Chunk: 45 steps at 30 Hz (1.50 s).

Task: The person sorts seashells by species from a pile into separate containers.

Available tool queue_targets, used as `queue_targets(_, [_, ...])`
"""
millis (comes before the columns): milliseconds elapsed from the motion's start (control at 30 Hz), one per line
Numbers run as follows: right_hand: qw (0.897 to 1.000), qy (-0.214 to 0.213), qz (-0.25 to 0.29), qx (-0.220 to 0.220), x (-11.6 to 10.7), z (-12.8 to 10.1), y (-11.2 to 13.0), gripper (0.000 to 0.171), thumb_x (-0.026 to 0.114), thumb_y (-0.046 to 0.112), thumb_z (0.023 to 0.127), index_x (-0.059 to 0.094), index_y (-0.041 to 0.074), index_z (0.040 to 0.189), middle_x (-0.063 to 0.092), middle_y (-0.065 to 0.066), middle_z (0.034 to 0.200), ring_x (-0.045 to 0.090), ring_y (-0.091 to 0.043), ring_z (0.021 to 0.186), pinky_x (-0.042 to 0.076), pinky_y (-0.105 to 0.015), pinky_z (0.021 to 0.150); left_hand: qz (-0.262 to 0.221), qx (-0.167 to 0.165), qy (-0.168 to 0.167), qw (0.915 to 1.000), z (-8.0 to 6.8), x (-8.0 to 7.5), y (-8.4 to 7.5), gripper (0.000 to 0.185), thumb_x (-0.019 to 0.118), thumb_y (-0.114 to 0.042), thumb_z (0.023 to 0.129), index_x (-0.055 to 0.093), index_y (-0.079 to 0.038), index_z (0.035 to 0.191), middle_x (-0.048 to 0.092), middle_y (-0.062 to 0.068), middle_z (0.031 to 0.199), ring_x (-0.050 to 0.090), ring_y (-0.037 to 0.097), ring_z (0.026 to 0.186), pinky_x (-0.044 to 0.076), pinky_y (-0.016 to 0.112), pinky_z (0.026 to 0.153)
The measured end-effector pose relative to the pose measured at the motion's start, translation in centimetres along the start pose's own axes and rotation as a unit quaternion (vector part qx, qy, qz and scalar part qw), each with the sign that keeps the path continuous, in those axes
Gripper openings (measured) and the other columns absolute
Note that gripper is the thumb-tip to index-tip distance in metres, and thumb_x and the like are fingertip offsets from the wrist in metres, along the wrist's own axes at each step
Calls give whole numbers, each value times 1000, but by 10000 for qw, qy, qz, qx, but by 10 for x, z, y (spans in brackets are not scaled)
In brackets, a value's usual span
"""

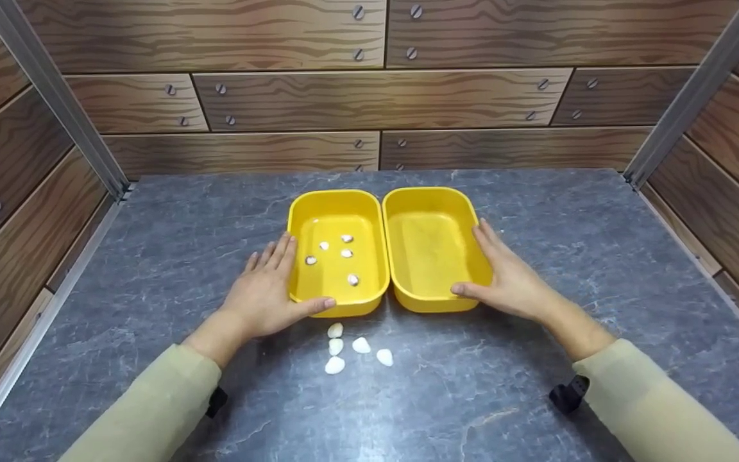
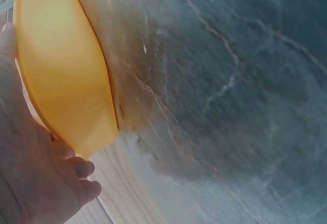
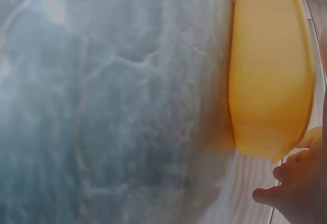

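Two yellow tubs stand side by side on the grey stone-look table [image 1: 536, 385]. The left tub [image 1: 337, 196] holds several small white pieces [image 1: 346, 253]; the right tub [image 1: 430, 191] has nothing in it. My left hand [image 1: 283, 282] lies against the left tub's outer side with straight fingers, its thumb along the front wall. My right hand [image 1: 504, 276] mirrors it on the right tub's outer side. Several more white pieces [image 1: 361, 345] lie on the table just in front of the tubs. The wrist views show the left tub's wall [image 2: 66, 70] beside my left hand [image 2: 41, 183], and the right tub's wall [image 3: 271, 75] beside my right hand [image 3: 299, 193].
Wood-pattern panels [image 1: 369, 96] wall in the table at the back and on both sides, with metal posts [image 1: 55, 96] in the back corners. Bare tabletop stretches to the left and right of the tubs and toward me.
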State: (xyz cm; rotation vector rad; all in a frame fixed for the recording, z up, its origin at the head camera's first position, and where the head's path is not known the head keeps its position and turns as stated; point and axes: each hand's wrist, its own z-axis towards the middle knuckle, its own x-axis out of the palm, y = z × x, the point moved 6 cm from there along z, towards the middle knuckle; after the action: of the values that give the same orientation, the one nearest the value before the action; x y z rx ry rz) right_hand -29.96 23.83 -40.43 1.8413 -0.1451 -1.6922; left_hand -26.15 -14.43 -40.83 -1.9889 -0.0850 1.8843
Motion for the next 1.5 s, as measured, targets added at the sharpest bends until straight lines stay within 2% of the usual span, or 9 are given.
queue_targets(200, [10000, -12, 42, -39, 6, 0, -4, 118, 76, 58, 93, 5, 3, 170, -6, -17, 177, 16, -51, 157, 20, -66, 124, -9, 106, -112, 9999, -3, -3, -3, 127, 52, -89, 88, 7, -2, 170, 6, 14, 177, 12, 39, 162, 9, 56, 130])
queue_targets(333, [10000, 56, 63, -24, 9, 1, -5, 123, 75, 62, 92, -1, 4, 170, -10, -14, 176, 15, -51, 157, 19, -65, 124, -115, 287, -420, 9986, -11, -11, -6, 123, 48, -89, 90, 10, -2, 169, 7, 13, 177, 12, 38, 162, 10, 55, 130])
queue_targets(467, [9999, 93, 127, -18, 12, 2, -5, 126, 75, 65, 91, -4, 5, 170, -11, -13, 176, 14, -50, 158, 18, -65, 125, -385, 597, -792, 9943, -23, -20, -11, 113, 55, -79, 95, 16, -3, 169, 12, 14, 176, 14, 37, 162, 12, 53, 130])
queue_targets(567, [9998, 93, 185, -33, 13, 3, -5, 127, 75, 65, 91, -4, 5, 170, -11, -13, 176, 13, -49, 158, 17, -64, 125, -671, 890, -999, 9887, -34, -24, -16, 105, 62, -71, 97, 21, -7, 170, 18, 14, 175, 20, 38, 160, 19, 55, 128])
queue_targets(667, [9997, 76, 204, -69, 14, 3, -5, 127, 75, 65, 91, -4, 5, 170, -12, -14, 176, 13, -50, 158, 16, -65, 125, -1004, 1215, -1212, 9800, -46, -25, -20, 100, 68, -67, 95, 27, -13, 170, 27, 12, 173, 31, 39, 156, 28, 57, 124])
queue_targets(767, [9997, 57, 201, -92, 14, 3, -5, 126, 75, 64, 91, -5, 5, 169, -11, -14, 176, 14, -52, 157, 17, -66, 124, -1384, 1615, -1485, 9658, -58, -27, -25, 97, 77, -60, 92, 35, -16, 167, 39, 12, 167, 43, 37, 150, 36, 54, 120])
queue_targets(967, [9997, 35, 233, -39, 13, 1, -4, 126, 76, 63, 91, -5, 6, 170, -11, -13, 176, 14, -51, 157, 17, -66, 124, -1959, 2232, -1844, 9369, -77, -22, -29, 88, 90, -43, 85, 52, -8, 156, 58, 11, 152, 61, 25, 135, 47, 41, 113])
queue_targets(1267, [9994, -4, 331, -76, 10, 0, -2, 124, 76, 59, 92, -5, 5, 169, -10, -14, 177, 12, -50, 158, 15, -65, 125, -2743, 2278, -1532, 9216, -88, -2, -32, 68, 92, -31, 86, 66, -8, 144, 74, 0, 125, 71, 18, 115, 58, 42, 100])
queue_targets(1500, [9994, -2, 354, -32, 11, 0, -5, 124, 76, 61, 92, -5, 7, 170, -10, -11, 177, 12, -50, 158, 16, -66, 124, -3047, 2042, -487, 9290, -83, 20, -32, 56, 88, -37, 90, 72, -8, 135, 76, 2, 112, 72, 21, 102, 60, 43, 90])
